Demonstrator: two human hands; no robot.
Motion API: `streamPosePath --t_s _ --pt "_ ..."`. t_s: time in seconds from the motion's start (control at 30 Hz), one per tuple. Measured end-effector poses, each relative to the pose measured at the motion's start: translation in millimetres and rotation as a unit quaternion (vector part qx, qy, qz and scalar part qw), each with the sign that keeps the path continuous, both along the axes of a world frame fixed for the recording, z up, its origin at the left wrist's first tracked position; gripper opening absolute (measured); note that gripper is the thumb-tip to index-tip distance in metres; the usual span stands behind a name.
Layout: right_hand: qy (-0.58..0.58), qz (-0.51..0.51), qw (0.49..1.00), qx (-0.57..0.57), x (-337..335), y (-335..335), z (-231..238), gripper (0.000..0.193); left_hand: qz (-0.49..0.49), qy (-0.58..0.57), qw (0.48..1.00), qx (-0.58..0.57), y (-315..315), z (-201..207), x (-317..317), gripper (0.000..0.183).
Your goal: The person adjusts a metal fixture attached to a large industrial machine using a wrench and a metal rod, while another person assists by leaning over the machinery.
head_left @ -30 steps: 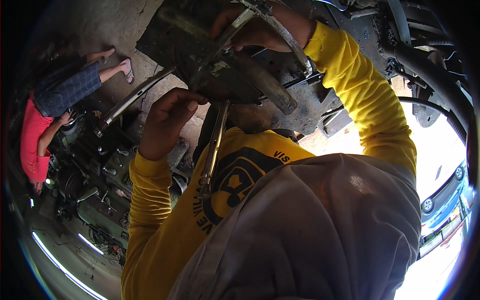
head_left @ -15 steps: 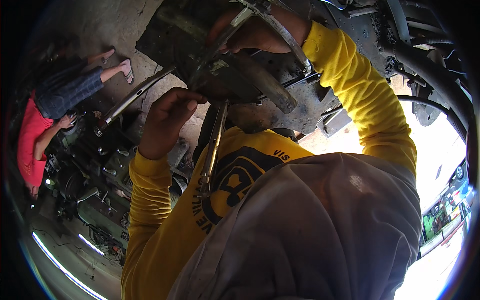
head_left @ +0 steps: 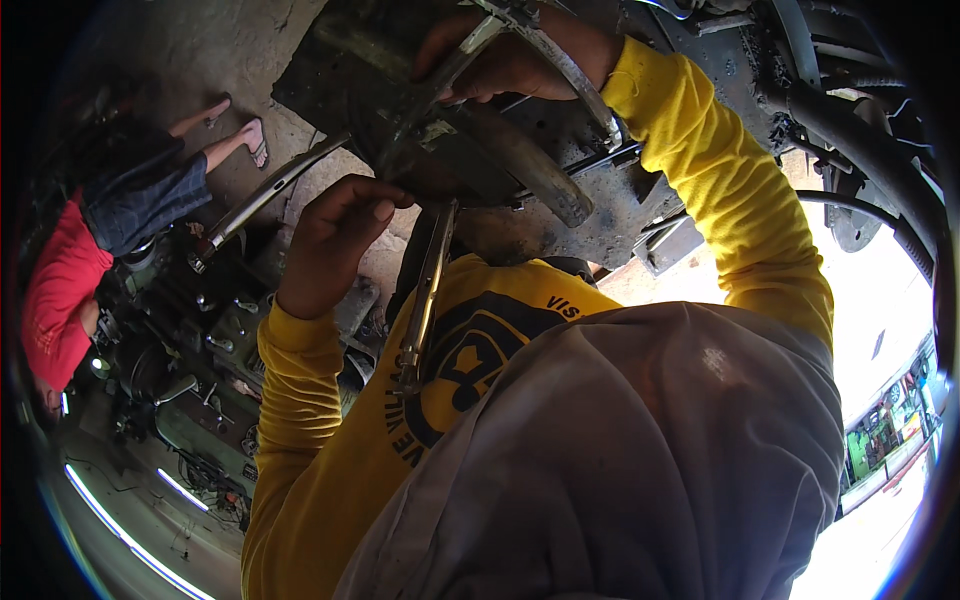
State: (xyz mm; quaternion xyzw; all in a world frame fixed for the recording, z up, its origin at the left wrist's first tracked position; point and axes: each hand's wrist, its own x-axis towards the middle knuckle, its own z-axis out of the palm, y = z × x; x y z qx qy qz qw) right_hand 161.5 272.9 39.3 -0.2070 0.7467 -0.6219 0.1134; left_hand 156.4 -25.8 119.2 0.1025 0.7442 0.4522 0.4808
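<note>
At the dark, greasy metal housing (head_left: 455, 150), both hands work close in.

Left hand (head_left: 340, 235): just below-left of the housing. The fingers are curled shut and the thumb is pressed forward at the head end of a long slim steel hand tool (head_left: 425, 300). The tool's shaft hangs down from the housing across the yellow printed shirt (head_left: 470, 350). The exact contact point between tool and housing is hidden by the fingers.

Right hand (head_left: 515, 60): above the housing, closed around a flat silver wrench (head_left: 462, 62) that angles down into it. A curved grey metal strap (head_left: 570, 75) crosses the knuckles.

Around the housing:
- To the lower right, a rounded grey metal bar (head_left: 530, 170) curves off it.
- To the left, a long polished steel rod (head_left: 265, 190) slants away toward a cluster of oily engine parts (head_left: 200, 330) on the floor.
- Far left, another person in a red top (head_left: 60, 300) sits on the concrete floor (head_left: 200, 50).

Judgement on technique:
- Seat the wrench squarely before loading it, since grease makes slipping likely.
- Brace the long tool with the left hand so it takes the counter-force.
- Pull steadily rather than jerking.
- Keep the knuckles clear of the strap's edge.
</note>
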Motion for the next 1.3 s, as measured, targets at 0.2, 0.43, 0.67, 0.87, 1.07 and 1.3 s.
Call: streamPosePath --t_s 0.2,0.43,0.67,0.87,1.07,1.3 --pt "-0.215 -0.041 0.976 0.012 5 2 27 0.038 0.000 0.004 1.000 -0.007 -2 -2 0 0.019" --pt "0.022 -0.043 0.999 0.019 0 -6 -9 0.045 -0.004 0.003 1.000 -0.005 -2 -1 -1 0.019" --pt "0.018 -0.023 0.999 -0.039 -1 -12 -26 0.051 0.009 -0.008 1.000 0.001 -3 -3 0 0.019" --pt "0.067 -0.041 0.997 -0.010 -3 -12 -23 0.052 0.006 -0.005 1.000 -0.008 -1 0 1 0.018" --pt "0.102 -0.051 0.993 0.011 -2 -11 -19 0.054 0.013 -0.010 1.000 0.003 -2 -2 0 0.018" --pt "0.144 -0.073 0.986 0.042 -2 -9 -15 0.055 0.008 0.002 1.000 0.000 0 -1 1 0.017"
